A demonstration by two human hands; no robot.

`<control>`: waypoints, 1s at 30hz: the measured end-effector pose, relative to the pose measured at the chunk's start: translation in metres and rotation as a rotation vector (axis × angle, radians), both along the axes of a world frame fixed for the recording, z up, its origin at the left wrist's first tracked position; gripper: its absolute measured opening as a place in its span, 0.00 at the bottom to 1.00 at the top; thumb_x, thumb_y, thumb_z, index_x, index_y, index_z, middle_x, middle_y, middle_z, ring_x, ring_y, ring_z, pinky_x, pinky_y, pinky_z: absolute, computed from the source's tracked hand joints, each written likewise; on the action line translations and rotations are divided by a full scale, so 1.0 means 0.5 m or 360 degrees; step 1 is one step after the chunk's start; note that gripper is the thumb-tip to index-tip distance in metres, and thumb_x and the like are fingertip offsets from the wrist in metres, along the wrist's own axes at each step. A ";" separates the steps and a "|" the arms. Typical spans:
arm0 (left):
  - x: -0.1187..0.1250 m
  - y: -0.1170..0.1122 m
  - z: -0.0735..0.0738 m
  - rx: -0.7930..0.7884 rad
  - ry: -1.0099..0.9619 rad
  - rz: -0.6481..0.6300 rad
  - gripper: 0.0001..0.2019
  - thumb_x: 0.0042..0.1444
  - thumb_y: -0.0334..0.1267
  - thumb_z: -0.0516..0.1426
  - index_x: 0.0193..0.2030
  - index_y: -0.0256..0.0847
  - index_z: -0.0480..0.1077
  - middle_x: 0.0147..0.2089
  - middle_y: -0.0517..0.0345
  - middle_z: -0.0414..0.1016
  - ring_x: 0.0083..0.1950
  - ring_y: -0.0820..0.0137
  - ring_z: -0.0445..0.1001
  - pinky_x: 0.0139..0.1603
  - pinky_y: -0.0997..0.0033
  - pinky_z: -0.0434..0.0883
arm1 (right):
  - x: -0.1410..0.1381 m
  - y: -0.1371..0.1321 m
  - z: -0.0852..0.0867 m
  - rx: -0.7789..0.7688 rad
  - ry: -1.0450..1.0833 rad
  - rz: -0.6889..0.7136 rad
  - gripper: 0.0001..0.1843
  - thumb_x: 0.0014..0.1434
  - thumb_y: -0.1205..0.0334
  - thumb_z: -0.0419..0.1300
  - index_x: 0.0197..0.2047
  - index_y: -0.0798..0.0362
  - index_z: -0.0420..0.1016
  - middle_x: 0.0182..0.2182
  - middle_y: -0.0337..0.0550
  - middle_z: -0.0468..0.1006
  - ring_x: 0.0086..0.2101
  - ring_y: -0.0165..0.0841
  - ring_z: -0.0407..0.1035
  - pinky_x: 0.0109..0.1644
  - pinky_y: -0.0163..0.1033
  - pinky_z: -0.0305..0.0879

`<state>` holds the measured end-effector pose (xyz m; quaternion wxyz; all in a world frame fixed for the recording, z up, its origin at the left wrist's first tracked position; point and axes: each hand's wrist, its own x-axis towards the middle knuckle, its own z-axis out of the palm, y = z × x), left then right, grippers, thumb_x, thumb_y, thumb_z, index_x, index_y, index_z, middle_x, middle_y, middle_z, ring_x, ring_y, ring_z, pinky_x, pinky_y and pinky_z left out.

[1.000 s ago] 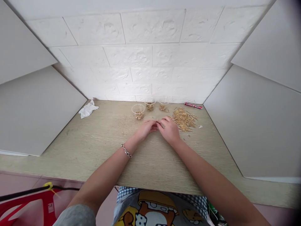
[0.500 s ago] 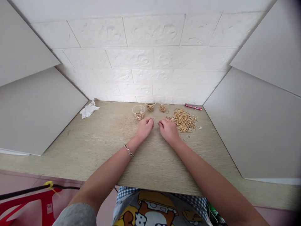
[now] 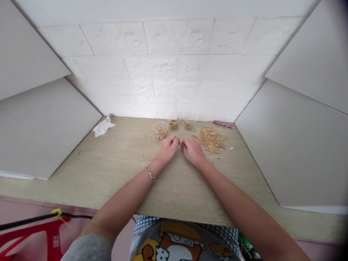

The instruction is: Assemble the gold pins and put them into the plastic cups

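Observation:
My left hand (image 3: 169, 146) is closed in a pinch above the middle of the table, its fingertips meeting those of my right hand (image 3: 192, 149). My right hand is pinched as well; whatever small piece sits between the fingertips is too small and hidden to name. Just right of my right hand lies a pile of thin gold-coloured metal pins (image 3: 212, 139). Close beyond my left hand stands a clear plastic cup (image 3: 160, 127) with small gold-coloured pieces (image 3: 161, 135) in it. Two more clear cups with gold-coloured parts (image 3: 173, 125) stand behind, near the wall.
Tiny gold-coloured bits (image 3: 146, 142) are scattered left of the cups. A crumpled white tissue (image 3: 103, 126) lies at the far left, a red wrapped tube (image 3: 223, 124) at the back right. White wall (image 3: 163, 67) and grey panels (image 3: 299, 141) enclose the wooden table (image 3: 114, 170).
My two hands have come together, closing the small gap between their fingertips. My left hand has shifted slightly right. The cups and the pile of pins stay put.

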<state>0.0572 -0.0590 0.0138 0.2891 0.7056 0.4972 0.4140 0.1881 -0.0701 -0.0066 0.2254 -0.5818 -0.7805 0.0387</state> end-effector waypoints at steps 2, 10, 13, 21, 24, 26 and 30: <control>0.001 0.000 -0.001 -0.0003 0.0024 -0.0004 0.14 0.54 0.37 0.44 0.21 0.38 0.63 0.22 0.62 0.64 0.28 0.75 0.62 0.32 0.76 0.59 | 0.000 0.003 -0.002 -0.0013 0.0042 -0.0005 0.07 0.58 0.66 0.49 0.30 0.53 0.66 0.32 0.42 0.73 0.35 0.34 0.65 0.39 0.39 0.50; 0.004 0.000 -0.002 -0.0031 0.0049 -0.0030 0.14 0.53 0.37 0.45 0.20 0.38 0.63 0.22 0.62 0.65 0.28 0.75 0.63 0.32 0.76 0.60 | -0.003 0.005 0.002 -0.0047 0.0054 -0.0004 0.09 0.58 0.67 0.47 0.29 0.53 0.65 0.31 0.41 0.73 0.35 0.34 0.65 0.41 0.40 0.49; 0.003 0.000 -0.002 -0.0037 0.0051 -0.0023 0.14 0.53 0.37 0.45 0.21 0.38 0.63 0.22 0.61 0.65 0.28 0.75 0.63 0.32 0.76 0.60 | -0.004 0.005 0.003 -0.0051 0.0052 0.0007 0.09 0.58 0.67 0.47 0.29 0.53 0.65 0.31 0.42 0.74 0.35 0.34 0.65 0.41 0.40 0.48; 0.003 0.000 -0.003 -0.0024 0.0041 -0.0028 0.14 0.53 0.37 0.45 0.21 0.38 0.63 0.22 0.62 0.64 0.28 0.75 0.62 0.32 0.76 0.59 | -0.006 0.007 0.003 -0.0084 0.0026 0.0010 0.09 0.57 0.68 0.46 0.30 0.54 0.66 0.31 0.43 0.74 0.35 0.33 0.65 0.44 0.40 0.48; 0.003 0.001 -0.004 -0.0013 0.0039 -0.0036 0.14 0.53 0.37 0.45 0.21 0.38 0.63 0.22 0.62 0.64 0.27 0.75 0.62 0.32 0.76 0.59 | -0.006 0.007 0.003 -0.0086 0.0026 0.0022 0.09 0.57 0.68 0.46 0.30 0.54 0.66 0.32 0.42 0.74 0.36 0.33 0.65 0.45 0.42 0.47; 0.003 0.001 -0.004 -0.0019 0.0033 -0.0037 0.13 0.53 0.36 0.45 0.21 0.38 0.63 0.22 0.62 0.64 0.28 0.75 0.62 0.32 0.76 0.59 | -0.006 0.007 0.003 -0.0086 0.0024 0.0021 0.09 0.57 0.68 0.46 0.30 0.53 0.65 0.32 0.42 0.74 0.36 0.34 0.65 0.46 0.43 0.47; 0.004 0.002 -0.002 -0.0087 0.0087 -0.0046 0.13 0.53 0.36 0.45 0.21 0.38 0.63 0.23 0.62 0.64 0.29 0.74 0.63 0.33 0.75 0.59 | -0.005 0.007 0.001 -0.0081 0.0050 0.0016 0.08 0.57 0.68 0.47 0.29 0.53 0.65 0.32 0.42 0.74 0.36 0.34 0.65 0.46 0.43 0.47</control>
